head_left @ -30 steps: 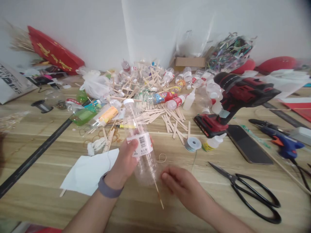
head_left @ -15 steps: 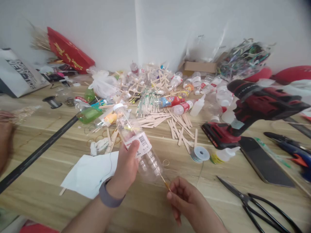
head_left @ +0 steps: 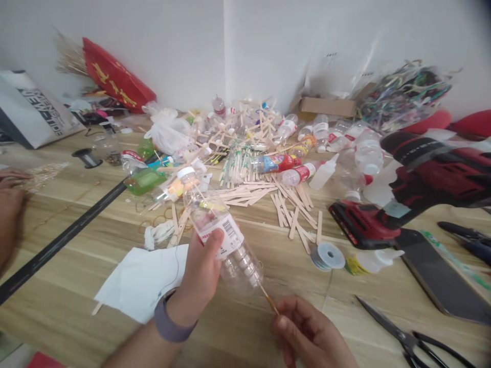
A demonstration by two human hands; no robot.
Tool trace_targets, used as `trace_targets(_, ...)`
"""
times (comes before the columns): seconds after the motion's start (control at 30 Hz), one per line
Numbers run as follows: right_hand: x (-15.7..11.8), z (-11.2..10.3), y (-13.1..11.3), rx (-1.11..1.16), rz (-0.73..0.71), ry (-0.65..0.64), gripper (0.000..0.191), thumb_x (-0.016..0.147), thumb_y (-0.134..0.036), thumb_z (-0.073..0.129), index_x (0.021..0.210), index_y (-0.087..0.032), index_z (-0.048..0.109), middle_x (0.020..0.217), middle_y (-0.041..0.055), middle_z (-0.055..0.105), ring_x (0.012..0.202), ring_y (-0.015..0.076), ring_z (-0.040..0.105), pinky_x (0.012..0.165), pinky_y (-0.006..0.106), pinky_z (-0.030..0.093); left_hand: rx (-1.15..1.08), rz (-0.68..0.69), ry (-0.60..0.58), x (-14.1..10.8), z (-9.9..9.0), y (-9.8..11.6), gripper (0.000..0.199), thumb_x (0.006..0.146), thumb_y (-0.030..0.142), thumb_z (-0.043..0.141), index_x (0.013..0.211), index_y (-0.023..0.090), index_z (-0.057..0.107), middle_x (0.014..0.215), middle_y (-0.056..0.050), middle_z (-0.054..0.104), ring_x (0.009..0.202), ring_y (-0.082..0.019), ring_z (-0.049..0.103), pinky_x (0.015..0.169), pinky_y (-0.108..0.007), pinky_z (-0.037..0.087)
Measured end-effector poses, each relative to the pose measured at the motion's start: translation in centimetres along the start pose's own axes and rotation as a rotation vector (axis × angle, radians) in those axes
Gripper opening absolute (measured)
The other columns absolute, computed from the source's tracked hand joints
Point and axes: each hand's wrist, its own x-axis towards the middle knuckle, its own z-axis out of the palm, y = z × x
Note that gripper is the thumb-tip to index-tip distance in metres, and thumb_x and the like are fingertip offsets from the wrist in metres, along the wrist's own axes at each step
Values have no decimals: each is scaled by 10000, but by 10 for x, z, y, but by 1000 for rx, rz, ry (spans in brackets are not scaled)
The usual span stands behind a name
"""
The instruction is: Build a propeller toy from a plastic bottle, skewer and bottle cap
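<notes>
My left hand [head_left: 203, 268] is wrapped around a clear plastic bottle [head_left: 249, 268] with a white cap and a white-and-red label. The bottle is tilted, cap toward the far side and base toward me. From its base sticks out a thin rod [head_left: 270, 300], pale near the bottle and golden-brown farther out. My right hand [head_left: 307, 329] pinches the rod's outer end between thumb and fingers. A thin pale length also shows inside the bottle near the neck; whether it is the same rod I cannot tell. White paper [head_left: 134, 281] lies beside my left wrist.
Wooden sticks [head_left: 245, 194] and several plastic bottles [head_left: 303, 174] are heaped at the back. To the right are a red-and-black cordless drill [head_left: 425, 179], wire spool [head_left: 328, 255], phone [head_left: 445, 273] and black scissors [head_left: 399, 327]. Another person's hand [head_left: 13, 186] rests at the left edge.
The camera view has shifted, so the table items on the right sit farther right. My right hand has moved slightly down and right from the bottle's base, and more of the rod shows.
</notes>
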Motion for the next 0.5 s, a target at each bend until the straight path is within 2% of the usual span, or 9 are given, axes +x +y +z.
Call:
trace_targets(0.17,4,0,11,-50,-13,19,599,647,-821,542,707,-232,448,452,-92,375,383,88,364,391,215,323,-1,-27,11,-1,1,0,411,696,464,739,991,207,612,919,-40,727,917,-245,677,786,-332,517)
trace_targets(0.27,-1,0,0,-116,-7,15,645,652,-868,457,679,-224,474,449,-72,400,388,98,373,412,234,320,3,-39,-2,-2,-2,-2,401,724,464,725,1017,213,616,936,-43,726,957,-253,669,816,-348,513)
trace_targets(0.4,-11,0,-18,-185,-43,-11,691,749,-847,340,703,-191,552,484,-17,504,446,123,467,507,263,382,-18,-46,11,-1,-6,-6,391,766,431,709,1078,224,594,991,-37,714,1004,-250,650,851,-360,507)
trace_targets(0.5,-13,2,-19,-108,-59,2,622,725,-807,483,807,-195,561,529,-42,494,452,119,465,486,250,382,-28,-45,16,0,-7,-7,406,771,427,709,1097,221,581,1027,-47,701,1013,-255,643,865,-370,505)
